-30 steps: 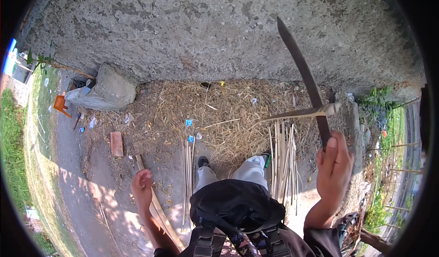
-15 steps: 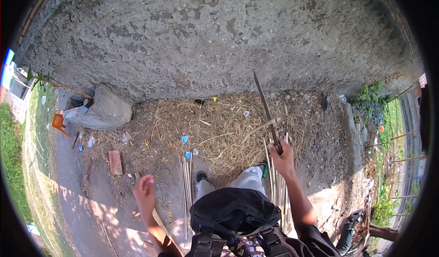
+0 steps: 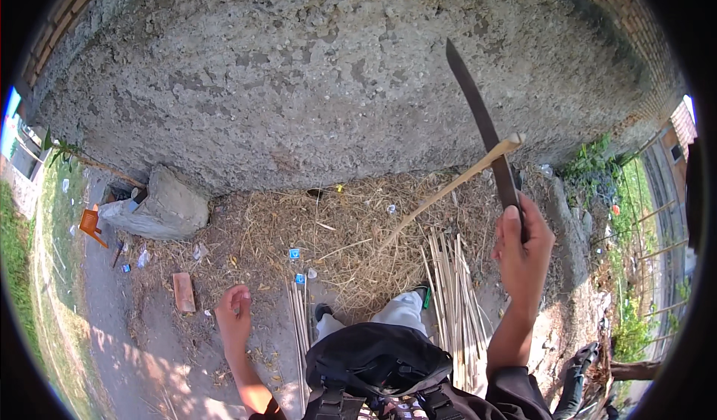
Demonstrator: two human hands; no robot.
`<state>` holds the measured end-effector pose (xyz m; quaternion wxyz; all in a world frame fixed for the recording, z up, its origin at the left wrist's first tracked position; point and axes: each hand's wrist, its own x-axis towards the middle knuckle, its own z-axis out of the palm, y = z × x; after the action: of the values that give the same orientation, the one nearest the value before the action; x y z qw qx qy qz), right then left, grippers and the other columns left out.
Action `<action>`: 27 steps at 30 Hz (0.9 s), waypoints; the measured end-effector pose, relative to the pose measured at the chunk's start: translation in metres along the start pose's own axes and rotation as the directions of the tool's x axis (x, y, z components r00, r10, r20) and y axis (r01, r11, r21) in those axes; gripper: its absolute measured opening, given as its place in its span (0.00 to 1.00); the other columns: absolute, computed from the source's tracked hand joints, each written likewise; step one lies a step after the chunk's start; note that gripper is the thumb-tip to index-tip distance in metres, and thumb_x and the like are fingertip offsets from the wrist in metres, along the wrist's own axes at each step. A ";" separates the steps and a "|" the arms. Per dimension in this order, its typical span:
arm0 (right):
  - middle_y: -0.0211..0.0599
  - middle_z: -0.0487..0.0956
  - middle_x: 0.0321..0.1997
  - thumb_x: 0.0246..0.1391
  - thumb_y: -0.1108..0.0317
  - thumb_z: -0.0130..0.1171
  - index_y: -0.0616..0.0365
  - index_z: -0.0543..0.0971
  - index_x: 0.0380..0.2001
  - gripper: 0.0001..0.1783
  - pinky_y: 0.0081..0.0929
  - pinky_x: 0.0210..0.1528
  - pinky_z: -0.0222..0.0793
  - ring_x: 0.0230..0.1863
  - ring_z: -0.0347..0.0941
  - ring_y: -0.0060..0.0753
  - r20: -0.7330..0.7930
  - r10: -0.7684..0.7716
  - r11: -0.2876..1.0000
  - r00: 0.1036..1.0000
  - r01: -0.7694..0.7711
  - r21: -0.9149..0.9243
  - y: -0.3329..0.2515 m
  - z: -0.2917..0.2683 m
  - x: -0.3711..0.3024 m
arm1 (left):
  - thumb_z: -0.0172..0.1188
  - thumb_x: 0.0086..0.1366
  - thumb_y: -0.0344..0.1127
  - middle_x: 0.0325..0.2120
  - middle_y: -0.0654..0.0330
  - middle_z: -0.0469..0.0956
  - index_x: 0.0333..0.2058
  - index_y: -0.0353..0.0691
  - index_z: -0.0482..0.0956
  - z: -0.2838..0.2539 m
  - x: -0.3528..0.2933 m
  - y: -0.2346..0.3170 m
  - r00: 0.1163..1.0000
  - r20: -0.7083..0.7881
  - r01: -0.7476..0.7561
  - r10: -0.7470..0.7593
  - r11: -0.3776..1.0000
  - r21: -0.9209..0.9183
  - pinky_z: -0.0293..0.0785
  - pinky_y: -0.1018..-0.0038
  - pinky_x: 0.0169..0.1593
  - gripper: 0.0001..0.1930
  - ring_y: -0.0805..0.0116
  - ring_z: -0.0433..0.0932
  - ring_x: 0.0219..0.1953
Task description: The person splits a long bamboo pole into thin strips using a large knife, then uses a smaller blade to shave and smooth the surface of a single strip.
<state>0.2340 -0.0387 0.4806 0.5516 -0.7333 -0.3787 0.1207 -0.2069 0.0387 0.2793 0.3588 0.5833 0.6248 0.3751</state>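
Observation:
My right hand (image 3: 524, 252) is wrapped round the grip of a machete (image 3: 472, 95), its long dark blade pointing up and away to the left in front of the wall. A pale bamboo strip (image 3: 448, 188) crosses the blade just beyond my fist and slants down left over the straw; whether the blade is wedged in it I cannot tell. Lower left, my left hand (image 3: 234, 314) hovers over bare ground with loosely curled fingers and nothing visible in it. Bundles of long bamboo strips (image 3: 457, 300) lie by my right foot, and more strips (image 3: 299, 319) lie by my left.
A rough concrete wall (image 3: 299, 84) rises ahead, with dry straw (image 3: 351, 233) at its foot. To the left are a concrete block (image 3: 168, 207), a red brick (image 3: 184, 291) and an orange plastic chair (image 3: 91, 222). A black bag (image 3: 377, 360) hangs at my front. Another person's leg (image 3: 575, 375) shows lower right.
My right hand has lifted and moved right with the machete, and the bamboo strip across the blade came along. A long stick seen beside my left arm earlier is no longer visible.

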 end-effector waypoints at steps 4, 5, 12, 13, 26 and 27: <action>0.21 0.62 0.13 0.71 0.60 0.41 0.67 0.76 0.48 0.21 0.11 0.13 0.51 0.11 0.54 0.09 -0.144 0.004 1.000 0.990 -0.004 -0.002 -0.043 -0.049 -0.028 | 0.58 0.66 0.27 0.35 0.57 0.82 0.42 0.33 0.79 -0.004 -0.003 -0.003 0.999 -0.038 -0.030 0.032 0.999 0.042 0.76 0.74 0.46 0.07 0.70 0.81 0.39; 0.20 0.60 0.11 0.71 0.59 0.39 0.66 0.76 0.47 0.22 0.11 0.13 0.50 0.11 0.53 0.08 -0.194 0.005 0.998 0.981 -0.015 -0.053 -0.052 -0.040 -0.033 | 0.58 0.67 0.28 0.35 0.57 0.82 0.42 0.33 0.79 -0.004 -0.007 -0.004 0.999 -0.042 -0.019 0.020 0.999 0.034 0.76 0.74 0.46 0.07 0.70 0.81 0.39; 0.55 0.77 0.21 0.65 0.64 0.51 0.64 0.72 0.44 0.13 0.53 0.23 0.66 0.22 0.75 0.62 0.266 -0.074 0.922 0.961 0.168 -0.348 0.209 0.121 -0.061 | 0.58 0.66 0.26 0.36 0.57 0.83 0.42 0.32 0.79 -0.017 -0.024 -0.021 0.999 -0.036 0.005 -0.006 0.999 -0.035 0.76 0.75 0.46 0.07 0.71 0.81 0.39; 0.55 0.77 0.21 0.65 0.64 0.51 0.64 0.72 0.44 0.13 0.53 0.23 0.66 0.22 0.75 0.62 0.273 -0.076 0.925 0.959 0.171 -0.340 0.202 0.132 -0.056 | 0.57 0.66 0.25 0.36 0.57 0.82 0.42 0.32 0.78 -0.025 -0.025 -0.019 0.998 -0.056 0.012 -0.011 1.000 0.021 0.75 0.76 0.46 0.07 0.71 0.81 0.39; 0.18 0.64 0.15 0.64 0.60 0.58 0.58 0.79 0.44 0.13 0.12 0.11 0.51 0.11 0.55 0.06 -0.135 -0.015 0.997 0.991 0.005 -0.074 -0.016 0.005 -0.006 | 0.57 0.67 0.25 0.36 0.58 0.81 0.43 0.33 0.78 -0.050 -0.052 -0.038 0.983 -0.151 0.101 -0.100 0.995 -0.003 0.74 0.75 0.46 0.07 0.72 0.80 0.41; 0.18 0.65 0.15 0.64 0.61 0.58 0.58 0.78 0.44 0.13 0.11 0.12 0.50 0.10 0.54 0.06 -0.182 -0.006 0.998 0.983 -0.006 -0.065 -0.028 -0.007 -0.009 | 0.57 0.67 0.25 0.36 0.58 0.81 0.43 0.33 0.78 -0.045 -0.050 -0.040 0.984 -0.146 0.105 -0.105 0.994 -0.005 0.74 0.75 0.46 0.07 0.72 0.80 0.41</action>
<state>0.2204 -0.0468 0.5068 0.5596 -0.7589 -0.3306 0.0409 -0.2615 -0.0152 0.2651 0.3306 0.5209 0.6797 0.3967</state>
